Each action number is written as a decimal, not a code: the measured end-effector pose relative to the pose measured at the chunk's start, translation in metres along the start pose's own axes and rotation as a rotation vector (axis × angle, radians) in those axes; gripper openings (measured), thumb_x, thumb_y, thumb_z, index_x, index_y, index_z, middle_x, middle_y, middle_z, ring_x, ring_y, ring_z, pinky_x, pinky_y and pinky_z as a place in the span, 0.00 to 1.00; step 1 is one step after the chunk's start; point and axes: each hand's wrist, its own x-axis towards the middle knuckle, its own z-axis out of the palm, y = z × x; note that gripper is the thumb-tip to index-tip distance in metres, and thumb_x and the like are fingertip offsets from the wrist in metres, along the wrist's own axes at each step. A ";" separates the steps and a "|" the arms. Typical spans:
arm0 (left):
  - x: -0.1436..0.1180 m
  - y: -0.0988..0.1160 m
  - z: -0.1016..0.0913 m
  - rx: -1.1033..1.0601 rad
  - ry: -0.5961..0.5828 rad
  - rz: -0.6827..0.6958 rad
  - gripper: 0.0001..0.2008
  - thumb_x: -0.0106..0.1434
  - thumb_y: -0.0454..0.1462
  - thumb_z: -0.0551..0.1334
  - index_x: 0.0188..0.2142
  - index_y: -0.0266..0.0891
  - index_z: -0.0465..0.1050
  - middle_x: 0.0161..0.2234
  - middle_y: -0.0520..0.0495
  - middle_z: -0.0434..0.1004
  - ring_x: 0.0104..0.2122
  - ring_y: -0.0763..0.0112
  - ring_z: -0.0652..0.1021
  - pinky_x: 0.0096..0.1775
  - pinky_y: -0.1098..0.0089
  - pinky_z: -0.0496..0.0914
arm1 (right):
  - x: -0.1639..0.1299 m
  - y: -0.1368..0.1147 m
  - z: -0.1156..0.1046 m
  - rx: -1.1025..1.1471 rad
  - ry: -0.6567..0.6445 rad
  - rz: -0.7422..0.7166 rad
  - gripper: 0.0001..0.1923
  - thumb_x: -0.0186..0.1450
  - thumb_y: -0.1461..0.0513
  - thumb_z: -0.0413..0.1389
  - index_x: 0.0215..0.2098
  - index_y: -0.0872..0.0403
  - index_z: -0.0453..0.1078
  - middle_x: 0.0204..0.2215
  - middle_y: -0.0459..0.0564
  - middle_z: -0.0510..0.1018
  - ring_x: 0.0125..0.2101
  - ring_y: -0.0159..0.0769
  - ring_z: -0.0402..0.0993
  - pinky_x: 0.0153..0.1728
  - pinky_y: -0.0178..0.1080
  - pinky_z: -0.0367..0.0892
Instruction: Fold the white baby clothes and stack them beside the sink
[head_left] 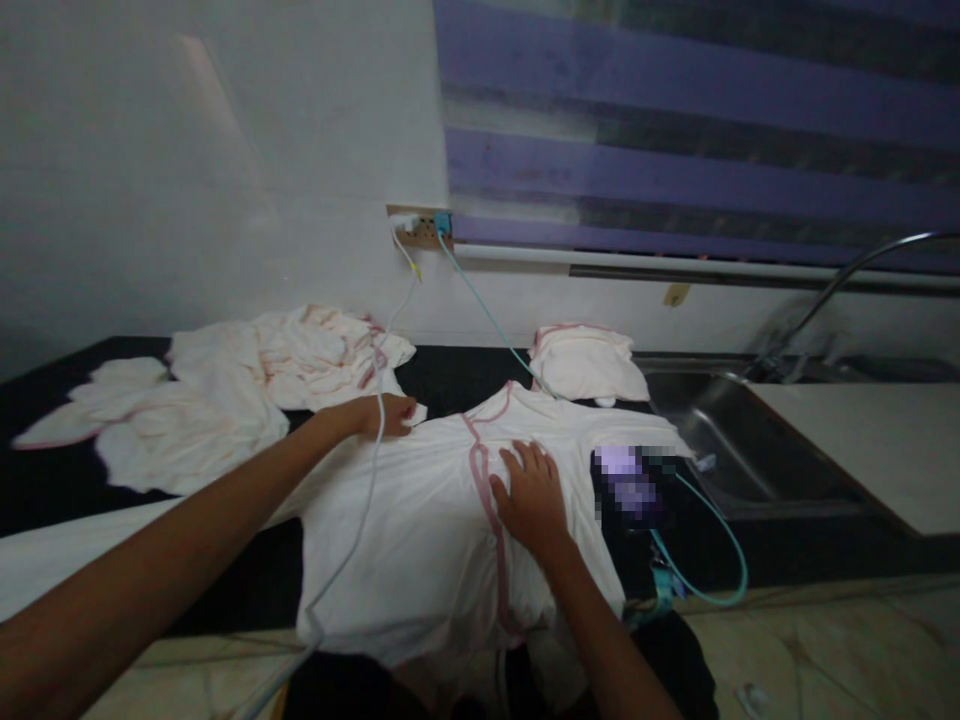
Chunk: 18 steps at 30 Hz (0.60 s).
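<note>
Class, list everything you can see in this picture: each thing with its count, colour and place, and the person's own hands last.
shirt: one, white with pink trim, spread on the counter
pile of clothes: one, white and pink, left
folded cloth: one, white, behind the shirt
counter: one, black
sink: one, steel, right
tap: one, steel
white cable: one, across the shirt
teal cable: one, from the wall socket
blind: one, purple-striped
left hand: grips the shirt's edge
right hand: flat on the shirt

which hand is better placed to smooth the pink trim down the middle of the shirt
Right, probably. The right hand already lies flat on the shirt beside the pink trim. The left hand is at the shirt's far left edge, pinching the cloth there.
</note>
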 end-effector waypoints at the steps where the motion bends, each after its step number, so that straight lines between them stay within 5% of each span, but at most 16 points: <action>1: -0.001 0.002 0.001 0.022 0.020 0.021 0.10 0.49 0.42 0.68 0.25 0.41 0.70 0.29 0.45 0.73 0.35 0.59 0.76 0.42 0.63 0.68 | 0.000 0.000 0.000 -0.001 0.001 0.000 0.24 0.76 0.53 0.52 0.67 0.50 0.68 0.68 0.56 0.70 0.72 0.52 0.57 0.71 0.57 0.51; 4: -0.003 0.006 0.002 0.022 0.098 0.066 0.09 0.51 0.41 0.65 0.24 0.41 0.67 0.33 0.42 0.73 0.39 0.59 0.75 0.45 0.63 0.68 | 0.001 0.000 0.000 0.006 0.002 0.006 0.24 0.76 0.53 0.52 0.67 0.50 0.68 0.68 0.56 0.70 0.72 0.52 0.57 0.71 0.57 0.52; 11: 0.005 -0.018 -0.015 -0.125 0.215 0.006 0.17 0.62 0.51 0.56 0.26 0.44 0.57 0.22 0.51 0.63 0.24 0.69 0.68 0.27 0.70 0.60 | 0.000 0.001 0.001 0.020 0.009 -0.001 0.24 0.76 0.53 0.51 0.67 0.51 0.68 0.68 0.57 0.69 0.71 0.54 0.57 0.71 0.58 0.52; 16: 0.008 -0.017 -0.048 -0.094 0.318 -0.002 0.09 0.56 0.42 0.61 0.34 0.42 0.67 0.33 0.46 0.73 0.33 0.63 0.75 0.36 0.66 0.71 | 0.000 0.000 0.002 0.036 0.010 0.008 0.24 0.76 0.53 0.51 0.67 0.50 0.69 0.68 0.56 0.70 0.71 0.54 0.57 0.71 0.58 0.51; 18: 0.004 -0.008 -0.058 -0.026 0.384 -0.052 0.16 0.54 0.38 0.64 0.43 0.40 0.70 0.41 0.42 0.76 0.41 0.59 0.77 0.43 0.62 0.73 | 0.000 0.000 0.003 0.035 0.005 0.012 0.24 0.76 0.53 0.51 0.67 0.51 0.69 0.68 0.56 0.70 0.72 0.54 0.56 0.71 0.58 0.51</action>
